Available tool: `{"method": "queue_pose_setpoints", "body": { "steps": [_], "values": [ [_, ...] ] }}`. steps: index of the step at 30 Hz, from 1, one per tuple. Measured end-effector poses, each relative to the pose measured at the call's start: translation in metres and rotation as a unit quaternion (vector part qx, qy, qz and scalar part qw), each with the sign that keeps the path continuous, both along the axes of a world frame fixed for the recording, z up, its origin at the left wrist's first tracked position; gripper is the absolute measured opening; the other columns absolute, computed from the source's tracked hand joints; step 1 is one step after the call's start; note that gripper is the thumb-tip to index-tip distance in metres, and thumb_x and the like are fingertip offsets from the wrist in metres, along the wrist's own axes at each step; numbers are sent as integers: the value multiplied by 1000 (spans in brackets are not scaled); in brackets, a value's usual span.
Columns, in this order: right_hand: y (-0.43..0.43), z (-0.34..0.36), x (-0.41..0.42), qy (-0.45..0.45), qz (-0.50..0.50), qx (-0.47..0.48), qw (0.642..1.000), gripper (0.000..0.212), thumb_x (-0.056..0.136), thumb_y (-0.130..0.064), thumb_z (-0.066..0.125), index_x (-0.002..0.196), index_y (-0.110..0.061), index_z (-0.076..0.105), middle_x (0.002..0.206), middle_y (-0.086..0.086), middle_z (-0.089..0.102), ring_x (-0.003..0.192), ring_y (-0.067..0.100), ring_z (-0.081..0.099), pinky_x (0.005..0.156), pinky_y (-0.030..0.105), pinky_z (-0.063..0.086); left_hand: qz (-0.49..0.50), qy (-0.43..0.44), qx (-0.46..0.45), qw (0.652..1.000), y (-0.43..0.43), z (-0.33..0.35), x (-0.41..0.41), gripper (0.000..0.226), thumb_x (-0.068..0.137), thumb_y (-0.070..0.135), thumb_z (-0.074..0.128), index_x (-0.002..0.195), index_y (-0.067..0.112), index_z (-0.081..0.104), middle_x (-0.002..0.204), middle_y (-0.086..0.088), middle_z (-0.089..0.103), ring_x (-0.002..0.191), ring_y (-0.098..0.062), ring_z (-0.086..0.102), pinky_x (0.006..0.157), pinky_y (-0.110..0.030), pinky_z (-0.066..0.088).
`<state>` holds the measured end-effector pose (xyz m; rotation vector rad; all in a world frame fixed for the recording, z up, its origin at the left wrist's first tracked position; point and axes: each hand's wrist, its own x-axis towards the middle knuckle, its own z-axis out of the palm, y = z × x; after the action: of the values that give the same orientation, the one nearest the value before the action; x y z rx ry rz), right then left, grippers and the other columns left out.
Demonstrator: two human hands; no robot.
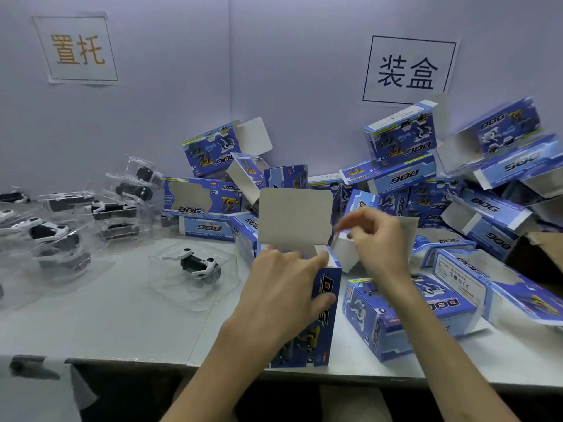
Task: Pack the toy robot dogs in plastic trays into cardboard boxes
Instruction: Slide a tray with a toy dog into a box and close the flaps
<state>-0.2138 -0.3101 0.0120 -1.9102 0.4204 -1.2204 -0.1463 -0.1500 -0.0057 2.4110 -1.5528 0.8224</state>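
Gripping the upright cardboard box by its side, the left hand has its fingers curled at the open top. Right hand seems to pinch a side flap, though blur hides detail. Thin card, light, creases easily: hold near the corners. Trayed toy dog lies left of left hand; probably flimsy, so lift by the rim.

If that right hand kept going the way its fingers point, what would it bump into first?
Probably the raised lid flap of the box that the left hand grips. The right hand points left toward it, though depth is unclear.
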Motion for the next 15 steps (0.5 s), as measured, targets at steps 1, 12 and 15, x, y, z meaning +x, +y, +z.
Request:
{"method": "queue_pose_setpoints", "body": {
  "steps": [1,12,15],
  "values": [
    [0,14,5,-32,-25,-22,999,26,90,6,50,85,-10,70,79,-7,73,72,7,65,72,29,49,12,14,9,1000,-1,0,0,58,88,69,48,137,39,40,140,-4,50,98,-28,59,71,-32,25],
    [2,124,121,365,72,-238,897,52,105,-49,35,80,-18,68,88,3,69,76,17,62,76,35,49,20,86,79,993,-3,25,-2,60,82,71,59,136,47,50,163,-19,-12,93,-32,64,72,-32,33],
    [-1,109,132,447,56,-238,860,64,99,-67,26,87,-17,63,105,3,61,93,22,57,82,34,39,13,89,86,992,-3,32,-1,57,81,72,59,132,46,56,163,-20,-9,95,-32,65,75,-32,38]
  ]
}}
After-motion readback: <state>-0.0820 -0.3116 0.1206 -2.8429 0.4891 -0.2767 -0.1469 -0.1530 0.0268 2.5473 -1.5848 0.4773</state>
